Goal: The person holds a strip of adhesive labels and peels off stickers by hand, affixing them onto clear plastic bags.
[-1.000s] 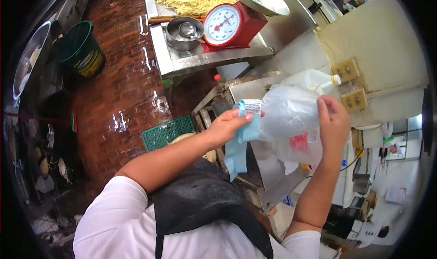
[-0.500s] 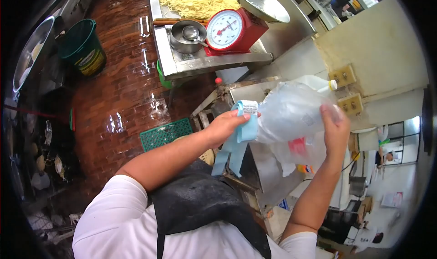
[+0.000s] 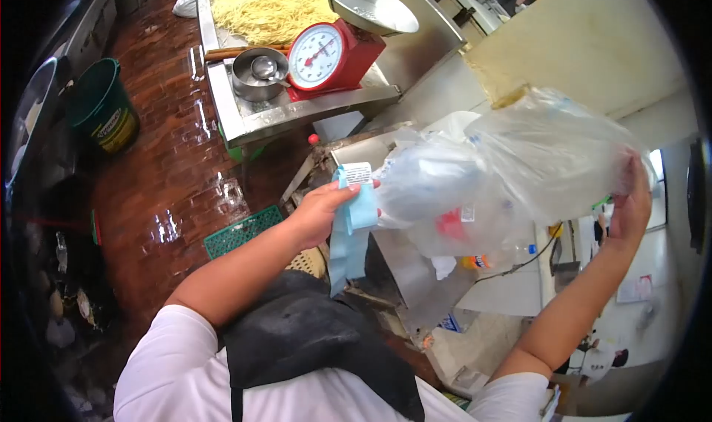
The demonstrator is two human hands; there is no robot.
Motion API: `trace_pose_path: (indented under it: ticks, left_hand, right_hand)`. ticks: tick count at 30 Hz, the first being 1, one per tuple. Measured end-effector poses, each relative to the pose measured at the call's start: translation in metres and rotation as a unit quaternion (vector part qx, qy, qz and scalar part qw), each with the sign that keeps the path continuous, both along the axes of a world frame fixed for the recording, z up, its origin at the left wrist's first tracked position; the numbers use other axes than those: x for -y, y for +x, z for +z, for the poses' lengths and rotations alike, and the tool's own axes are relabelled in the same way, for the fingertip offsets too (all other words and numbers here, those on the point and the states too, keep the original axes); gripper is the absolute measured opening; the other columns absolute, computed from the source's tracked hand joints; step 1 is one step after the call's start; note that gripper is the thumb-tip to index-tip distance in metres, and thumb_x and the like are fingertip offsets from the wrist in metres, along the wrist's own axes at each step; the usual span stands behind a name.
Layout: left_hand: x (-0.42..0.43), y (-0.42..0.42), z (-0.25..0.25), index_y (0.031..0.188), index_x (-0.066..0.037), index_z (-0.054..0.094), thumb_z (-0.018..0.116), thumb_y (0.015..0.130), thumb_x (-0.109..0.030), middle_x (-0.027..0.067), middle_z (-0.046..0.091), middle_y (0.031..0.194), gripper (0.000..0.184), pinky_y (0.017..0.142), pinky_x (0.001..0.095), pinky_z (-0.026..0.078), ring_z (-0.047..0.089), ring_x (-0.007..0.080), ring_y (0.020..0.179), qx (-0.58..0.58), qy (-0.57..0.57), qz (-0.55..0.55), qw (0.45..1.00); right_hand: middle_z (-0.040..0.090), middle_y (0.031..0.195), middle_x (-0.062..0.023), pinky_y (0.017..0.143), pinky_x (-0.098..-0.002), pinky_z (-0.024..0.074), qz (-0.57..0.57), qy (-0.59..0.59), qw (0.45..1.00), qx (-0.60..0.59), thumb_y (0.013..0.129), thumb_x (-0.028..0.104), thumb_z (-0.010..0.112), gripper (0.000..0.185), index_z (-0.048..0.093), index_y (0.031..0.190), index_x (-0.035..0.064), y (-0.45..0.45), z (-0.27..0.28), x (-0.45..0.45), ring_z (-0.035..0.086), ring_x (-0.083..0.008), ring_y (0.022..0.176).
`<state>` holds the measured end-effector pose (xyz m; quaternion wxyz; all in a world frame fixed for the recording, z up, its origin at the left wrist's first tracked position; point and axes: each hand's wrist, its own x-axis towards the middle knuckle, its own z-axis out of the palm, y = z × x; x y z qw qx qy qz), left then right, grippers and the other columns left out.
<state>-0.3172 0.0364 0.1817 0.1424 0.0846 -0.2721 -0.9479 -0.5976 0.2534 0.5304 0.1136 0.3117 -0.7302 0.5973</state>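
The left hand is closed around a light blue, ribbon-like strip with a printed white label, its thumb lying over the strip. The strip's loose end hangs below the fingers, towards the body. The right hand is well apart from the left, out at arm's length, its fingers gathered on the far edge of a translucent, crinkled plastic bag; blur hides exactly how they pinch it.

The bag lies between the two hands, its long axis running sideways across the front of the body. Its thin, spread part is nearer the right hand, while a denser, bunched roll of whitish plastic sits just beside the left. Whether roll and bag are one piece, I cannot tell.

Beyond the left hand, farther from the body, a stainless steel counter carries a red dial scale, a small round metal pot and a heap of yellow noodles. Below the bag, between the hands, is a bottle with an orange label.
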Motion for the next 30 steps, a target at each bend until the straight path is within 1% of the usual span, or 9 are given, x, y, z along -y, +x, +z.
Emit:
trace_pose_path:
  ticks: [4, 6, 9, 17, 19, 21, 24, 27, 30]
  left_hand:
    - [0.000, 0.003, 0.010, 0.136, 0.000, 0.042, 0.044, 0.100, -0.024, 0.0117, 0.052, 0.134, 0.044, 0.095, 0.0429, 0.047, 0.061, 0.0290, 0.109, 0.007, -0.010, -0.012, 1.000]
    - [-0.002, 0.005, 0.019, 0.136, 0.000, 0.042, 0.044, 0.099, -0.024, 0.0133, 0.050, 0.136, 0.044, 0.096, 0.0435, 0.046, 0.061, 0.0311, 0.109, 0.004, -0.004, -0.036, 0.999]
    - [-0.008, 0.004, 0.028, 0.136, 0.001, 0.043, 0.045, 0.099, -0.025, 0.0151, 0.048, 0.139, 0.045, 0.097, 0.0438, 0.045, 0.061, 0.0344, 0.109, -0.038, 0.022, -0.089, 0.995]
    - [-0.044, -0.011, 0.064, 0.133, 0.000, 0.047, 0.050, 0.097, -0.029, 0.0192, 0.050, 0.135, 0.046, 0.092, 0.0486, 0.049, 0.062, 0.0380, 0.107, -0.123, 0.069, -0.227, 0.964]
    - [-0.053, -0.016, 0.078, 0.134, -0.003, 0.046, 0.048, 0.098, -0.029, 0.0220, 0.053, 0.131, 0.045, 0.092, 0.0476, 0.049, 0.062, 0.0369, 0.106, -0.109, 0.096, -0.240, 0.960]
    - [-0.062, -0.022, 0.088, 0.136, -0.003, 0.044, 0.046, 0.098, -0.029, 0.0220, 0.056, 0.127, 0.046, 0.092, 0.0467, 0.049, 0.062, 0.0362, 0.107, -0.102, 0.123, -0.253, 0.954]
    - [-0.076, -0.033, 0.096, 0.137, -0.004, 0.042, 0.044, 0.099, -0.027, 0.0217, 0.060, 0.121, 0.045, 0.093, 0.0452, 0.048, 0.062, 0.0354, 0.108, -0.088, 0.127, -0.256, 0.954]
    - [-0.088, -0.041, 0.107, 0.139, -0.004, 0.039, 0.043, 0.098, -0.026, 0.0214, 0.060, 0.121, 0.047, 0.095, 0.0455, 0.046, 0.062, 0.0343, 0.107, -0.089, 0.124, -0.250, 0.956]
    - [-0.099, -0.052, 0.111, 0.140, -0.004, 0.038, 0.043, 0.098, -0.026, 0.0208, 0.061, 0.118, 0.048, 0.095, 0.0454, 0.046, 0.062, 0.0347, 0.106, -0.097, 0.123, -0.245, 0.957]
  right_hand:
    - [0.064, 0.117, -0.0097, 0.092, -0.0304, 0.0474, 0.003, 0.013, 0.999, -0.029, 0.092, 0.034, 0.061, 0.043, 0.061, 0.119, -0.0002, -0.002, 0.033, -0.030, 0.059, -0.0192, 0.110]
    - [0.056, 0.130, -0.0105, 0.102, -0.0354, 0.0412, 0.022, 0.025, 0.996, 0.084, 0.096, 0.035, 0.053, 0.043, 0.055, 0.129, 0.0063, -0.002, 0.045, -0.042, 0.052, -0.0208, 0.120]
    - [0.057, 0.128, -0.0105, 0.101, -0.0360, 0.0419, 0.045, 0.037, 0.983, 0.172, 0.097, 0.036, 0.051, 0.043, 0.052, 0.130, 0.0071, -0.015, 0.041, -0.055, 0.054, -0.0208, 0.117]
    - [0.059, 0.124, -0.0105, 0.098, -0.0376, 0.0439, 0.265, -0.077, 0.943, 0.186, 0.099, 0.038, 0.045, 0.044, 0.047, 0.133, 0.0091, -0.130, 0.027, -0.083, 0.059, -0.0207, 0.110]
    - [0.060, 0.123, -0.0103, 0.096, -0.0382, 0.0444, 0.255, -0.074, 0.957, 0.117, 0.099, 0.038, 0.043, 0.044, 0.046, 0.133, 0.0104, -0.139, 0.002, -0.073, 0.059, -0.0217, 0.109]
    - [0.061, 0.120, -0.0104, 0.092, -0.0372, 0.0458, 0.035, -0.143, 0.985, -0.092, 0.099, 0.039, 0.044, 0.044, 0.047, 0.132, 0.0102, -0.098, -0.051, -0.019, 0.059, -0.0226, 0.108]
    - [0.058, 0.126, -0.0111, 0.090, -0.0300, 0.0450, 0.015, -0.132, 0.986, -0.101, 0.102, 0.035, 0.040, 0.041, 0.046, 0.132, 0.0089, -0.104, -0.075, 0.001, 0.059, -0.0198, 0.110]
    - [0.064, 0.116, -0.0102, 0.083, -0.0293, 0.0451, 0.013, -0.114, 0.986, -0.122, 0.102, 0.037, 0.040, 0.042, 0.047, 0.132, 0.0077, -0.091, -0.092, 0.013, 0.062, -0.0182, 0.102]
    - [0.064, 0.115, -0.0105, 0.083, -0.0293, 0.0456, 0.067, -0.133, 0.986, -0.072, 0.102, 0.038, 0.040, 0.043, 0.047, 0.131, 0.0072, -0.099, -0.105, 0.011, 0.062, -0.0181, 0.101]
